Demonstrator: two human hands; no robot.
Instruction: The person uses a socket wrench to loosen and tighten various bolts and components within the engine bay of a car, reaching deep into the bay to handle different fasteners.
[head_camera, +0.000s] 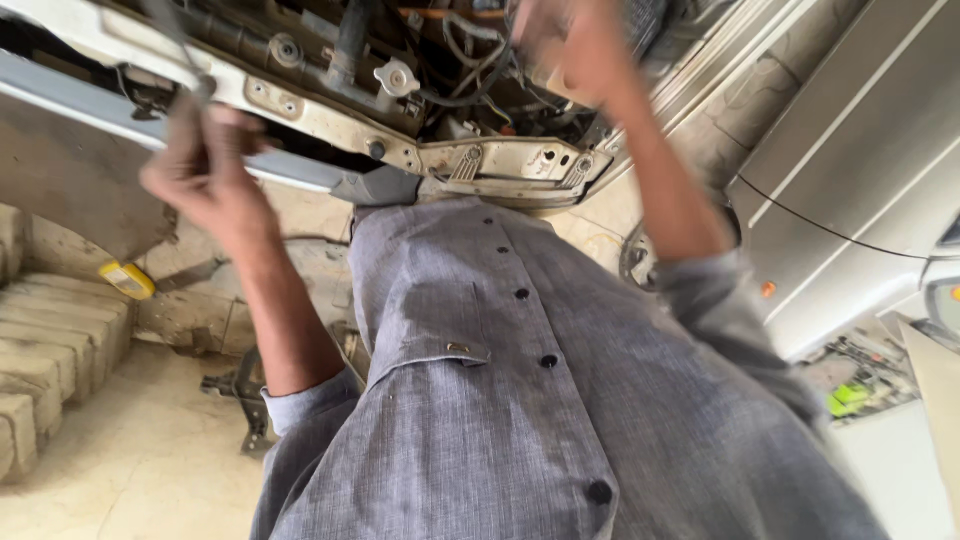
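Workshop floor, stone steps at left, open engine bay (400, 70) above a grey shirt (520, 400). Left hand (205, 165) is curled around a dark cable (170, 35) at the white front panel (330, 120). Right hand (570, 45) reaches into the bay; blurred, grip unclear. Best to keep the cable taut and clear of panel edges.

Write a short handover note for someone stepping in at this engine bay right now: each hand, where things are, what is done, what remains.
Left hand: fist closed on a thin dark rod at the front crossmember; the picture is blurred.
Right hand: raised among the hoses in the bay; grip too blurred to tell.
Done: the crossmember is bare and the white cap is on.
Left: unclear; both hands are engaged in the bay.
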